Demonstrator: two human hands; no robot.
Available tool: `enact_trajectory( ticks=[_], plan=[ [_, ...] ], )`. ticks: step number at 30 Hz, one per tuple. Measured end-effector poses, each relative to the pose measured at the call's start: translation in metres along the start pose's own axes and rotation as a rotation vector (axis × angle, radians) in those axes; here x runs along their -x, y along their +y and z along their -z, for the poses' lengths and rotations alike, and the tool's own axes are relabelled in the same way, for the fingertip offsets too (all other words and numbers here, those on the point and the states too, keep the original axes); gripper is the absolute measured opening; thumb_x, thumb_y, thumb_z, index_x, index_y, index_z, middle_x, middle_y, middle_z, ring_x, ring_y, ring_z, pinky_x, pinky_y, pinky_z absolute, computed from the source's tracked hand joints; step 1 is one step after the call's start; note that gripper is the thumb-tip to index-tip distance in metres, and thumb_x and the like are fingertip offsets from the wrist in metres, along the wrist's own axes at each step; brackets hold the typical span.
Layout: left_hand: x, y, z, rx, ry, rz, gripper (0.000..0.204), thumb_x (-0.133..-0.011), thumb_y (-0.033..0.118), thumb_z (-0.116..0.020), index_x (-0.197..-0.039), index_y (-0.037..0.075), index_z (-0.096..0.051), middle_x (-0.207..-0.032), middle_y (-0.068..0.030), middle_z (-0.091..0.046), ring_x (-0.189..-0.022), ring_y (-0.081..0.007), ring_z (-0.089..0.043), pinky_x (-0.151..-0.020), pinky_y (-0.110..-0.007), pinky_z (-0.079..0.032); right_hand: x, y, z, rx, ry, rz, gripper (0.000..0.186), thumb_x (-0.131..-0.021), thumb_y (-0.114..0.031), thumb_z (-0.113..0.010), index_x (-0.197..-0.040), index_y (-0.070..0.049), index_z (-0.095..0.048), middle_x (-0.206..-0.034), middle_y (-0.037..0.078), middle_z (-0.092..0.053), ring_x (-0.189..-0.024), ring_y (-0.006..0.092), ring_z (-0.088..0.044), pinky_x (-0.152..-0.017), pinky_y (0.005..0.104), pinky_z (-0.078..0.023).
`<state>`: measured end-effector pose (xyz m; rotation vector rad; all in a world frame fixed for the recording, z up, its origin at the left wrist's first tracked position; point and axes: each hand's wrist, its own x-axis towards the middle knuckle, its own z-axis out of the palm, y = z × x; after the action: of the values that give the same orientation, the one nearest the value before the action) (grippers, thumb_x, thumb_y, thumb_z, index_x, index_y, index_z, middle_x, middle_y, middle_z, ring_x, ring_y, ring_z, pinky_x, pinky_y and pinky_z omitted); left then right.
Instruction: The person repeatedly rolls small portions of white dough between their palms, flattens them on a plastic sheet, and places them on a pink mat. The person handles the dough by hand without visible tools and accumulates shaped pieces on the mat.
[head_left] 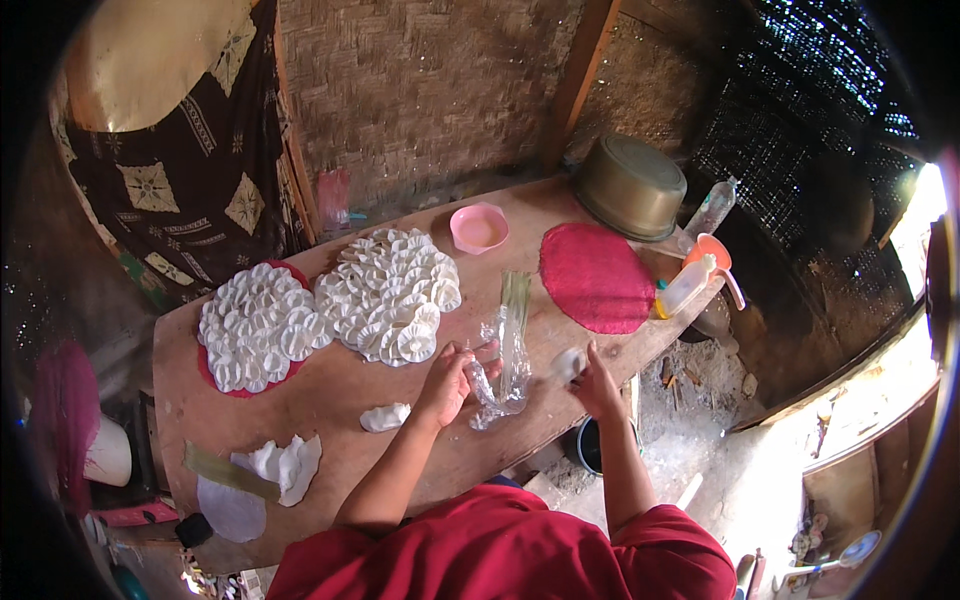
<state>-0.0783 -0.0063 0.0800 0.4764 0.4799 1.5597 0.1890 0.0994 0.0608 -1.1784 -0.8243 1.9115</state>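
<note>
My left hand [447,388] is over the middle of the wooden table, its fingers closed on the edge of a crumpled clear plastic sheet [482,384]. More of the plastic lies over a greenish flat strip [515,295] beside it. Right of that, my right hand [600,388] pinches a small white dough-like piece [569,364], slightly blurred. A white dough lump [385,417] rests on the table left of my left wrist. Two heaps of thin white ruffled rounds, a left one [255,328] and a larger one [390,292], lie farther left; red shows under the left heap.
Along the table's far side are a pink bowl [479,228], a round red mat [597,278] and a large metal pot [630,186]. An oil bottle [686,288] and orange dipper [710,252] stand at the right edge. More white dough [290,468] lies near left.
</note>
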Motion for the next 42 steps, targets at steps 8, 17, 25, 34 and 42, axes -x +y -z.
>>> enact_trajectory(
  ticks=[8,17,25,34,42],
  plan=[
    [0.000,-0.018,-0.005,-0.192,0.120,-0.179,0.009,-0.096,0.016,-0.050,-0.098,0.009,-0.045,-0.123,-0.0176,-0.059,-0.099,-0.0263,-0.063,-0.089,-0.039,-0.052,0.021,0.024,-0.075,-0.092,-0.534,-0.161,0.059,-0.094,-0.051,-0.048,-0.120,0.001,-0.054,-0.109,0.011,-0.063,-0.094,0.0198,-0.061,-0.080,0.0348,-0.049],
    [0.020,-0.068,0.023,-1.673,-0.201,-0.368,0.048,-0.091,0.027,-0.060,-0.128,-0.002,-0.050,-0.127,-0.0201,-0.055,-0.116,-0.0326,-0.054,-0.101,-0.039,-0.040,-0.087,0.006,-0.067,0.989,-0.270,0.310,0.039,-0.088,-0.036,-0.066,-0.104,0.000,-0.066,-0.090,0.008,-0.067,-0.084,0.0170,-0.062,-0.074,0.0351,-0.047],
    [0.011,-0.081,0.018,-2.154,-0.263,-0.270,0.048,-0.084,0.029,-0.064,-0.116,-0.005,-0.054,-0.117,-0.0215,-0.059,-0.111,-0.0293,-0.057,-0.100,-0.040,-0.040,-0.092,0.037,-0.058,1.679,-0.127,0.666,0.078,-0.072,-0.058,-0.072,-0.120,0.000,-0.050,-0.112,0.021,-0.056,-0.103,0.0369,-0.056,-0.086,0.0460,-0.044],
    [0.006,-0.085,0.026,-2.281,-0.328,-0.265,0.048,-0.088,0.034,-0.058,-0.118,-0.004,-0.056,-0.123,-0.0173,-0.060,-0.118,-0.0250,-0.055,-0.106,-0.038,-0.037,-0.116,0.016,-0.061,1.870,0.018,0.630,0.081,-0.068,-0.069,-0.067,-0.118,-0.007,-0.052,-0.116,0.015,-0.052,-0.111,0.0332,-0.049,-0.089,0.0468,-0.038],
    [0.005,-0.095,0.037,-2.263,-0.296,-0.362,0.049,-0.087,0.034,-0.062,-0.117,-0.004,-0.055,-0.120,-0.0184,-0.060,-0.115,-0.0274,-0.056,-0.103,-0.039,-0.040,-0.177,-0.024,-0.068,1.861,0.040,0.449,0.086,-0.068,-0.067,-0.068,-0.128,-0.009,-0.049,-0.121,0.018,-0.051,-0.116,0.0367,-0.047,-0.095,0.0502,-0.038]
  ],
)
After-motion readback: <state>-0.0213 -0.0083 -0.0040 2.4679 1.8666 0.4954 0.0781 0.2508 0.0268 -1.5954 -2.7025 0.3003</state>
